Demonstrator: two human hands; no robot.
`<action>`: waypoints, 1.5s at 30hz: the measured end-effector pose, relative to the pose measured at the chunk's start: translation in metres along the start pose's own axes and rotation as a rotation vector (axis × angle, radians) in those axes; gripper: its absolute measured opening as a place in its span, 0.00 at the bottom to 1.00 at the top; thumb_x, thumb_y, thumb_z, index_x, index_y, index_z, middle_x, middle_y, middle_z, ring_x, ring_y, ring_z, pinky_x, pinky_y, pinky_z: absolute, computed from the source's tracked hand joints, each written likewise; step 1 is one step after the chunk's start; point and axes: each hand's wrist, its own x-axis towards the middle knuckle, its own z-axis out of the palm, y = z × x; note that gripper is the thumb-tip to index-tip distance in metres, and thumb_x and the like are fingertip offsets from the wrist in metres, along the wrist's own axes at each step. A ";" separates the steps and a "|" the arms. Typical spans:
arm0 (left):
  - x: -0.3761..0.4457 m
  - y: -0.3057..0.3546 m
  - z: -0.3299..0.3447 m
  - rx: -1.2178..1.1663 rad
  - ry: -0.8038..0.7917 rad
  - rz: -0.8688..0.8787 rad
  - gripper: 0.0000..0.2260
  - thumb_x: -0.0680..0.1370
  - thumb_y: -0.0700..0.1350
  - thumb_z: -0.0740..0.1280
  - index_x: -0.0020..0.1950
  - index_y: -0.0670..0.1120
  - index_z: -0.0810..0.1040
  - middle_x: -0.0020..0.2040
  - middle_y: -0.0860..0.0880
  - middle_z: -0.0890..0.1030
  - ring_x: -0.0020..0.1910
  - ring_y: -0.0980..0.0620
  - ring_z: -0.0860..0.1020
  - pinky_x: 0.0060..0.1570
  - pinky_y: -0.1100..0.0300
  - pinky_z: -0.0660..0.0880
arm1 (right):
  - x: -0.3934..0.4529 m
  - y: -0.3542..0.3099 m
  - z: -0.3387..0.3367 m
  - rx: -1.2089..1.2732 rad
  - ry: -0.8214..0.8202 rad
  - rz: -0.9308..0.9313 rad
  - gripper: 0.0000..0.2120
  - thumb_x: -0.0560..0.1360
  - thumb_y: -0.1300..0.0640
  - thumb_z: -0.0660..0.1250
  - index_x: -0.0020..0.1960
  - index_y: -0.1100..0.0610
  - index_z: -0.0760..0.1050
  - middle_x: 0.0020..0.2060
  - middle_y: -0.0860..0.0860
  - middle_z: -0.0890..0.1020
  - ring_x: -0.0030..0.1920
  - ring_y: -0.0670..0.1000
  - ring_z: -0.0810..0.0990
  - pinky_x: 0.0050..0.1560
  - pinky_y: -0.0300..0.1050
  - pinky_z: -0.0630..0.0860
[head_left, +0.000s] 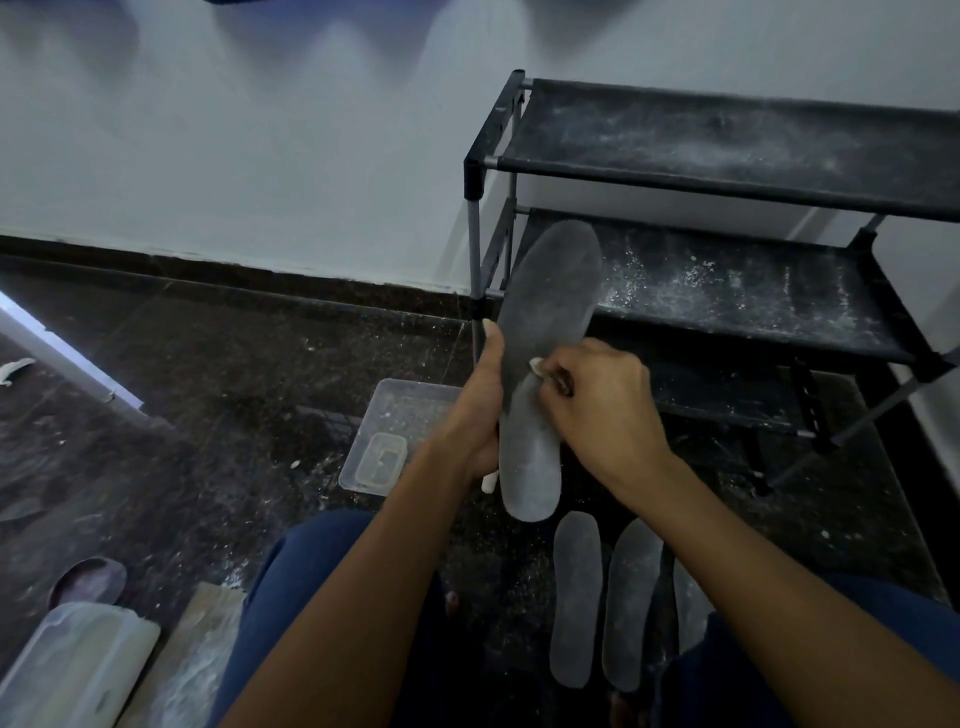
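Observation:
A long grey shoe insole stands upright in front of me, dusted with pale powder. My left hand grips its left edge near the middle, thumb up along the edge. A small white piece sticks out below that hand. My right hand has its fingers curled and pinches a small whitish bit against the insole's face. Three more grey insoles lie side by side on the floor below my right forearm.
A black two-tier rack, speckled with white powder, stands at the right against the wall. A clear plastic tray holding a smaller box lies on the dark floor left of my hands. A plastic container and a board sit at bottom left.

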 end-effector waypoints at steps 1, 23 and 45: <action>0.001 0.001 0.000 0.009 0.018 0.017 0.33 0.77 0.68 0.48 0.59 0.42 0.77 0.47 0.43 0.84 0.48 0.49 0.82 0.52 0.56 0.79 | -0.002 -0.001 0.002 0.013 -0.022 -0.003 0.04 0.72 0.61 0.69 0.41 0.62 0.81 0.36 0.54 0.80 0.32 0.50 0.78 0.35 0.46 0.78; 0.004 0.000 -0.003 0.040 0.056 0.036 0.35 0.76 0.69 0.45 0.54 0.42 0.79 0.44 0.44 0.84 0.42 0.50 0.83 0.43 0.59 0.80 | -0.003 -0.002 0.002 0.123 -0.092 0.007 0.02 0.71 0.61 0.70 0.41 0.59 0.82 0.36 0.51 0.82 0.33 0.39 0.74 0.35 0.22 0.69; 0.002 -0.001 -0.001 -0.017 0.028 0.027 0.35 0.77 0.68 0.46 0.53 0.43 0.80 0.44 0.42 0.84 0.41 0.48 0.83 0.39 0.57 0.81 | 0.006 0.004 -0.003 0.141 0.087 0.024 0.04 0.72 0.61 0.69 0.42 0.60 0.82 0.37 0.53 0.82 0.35 0.47 0.79 0.39 0.41 0.78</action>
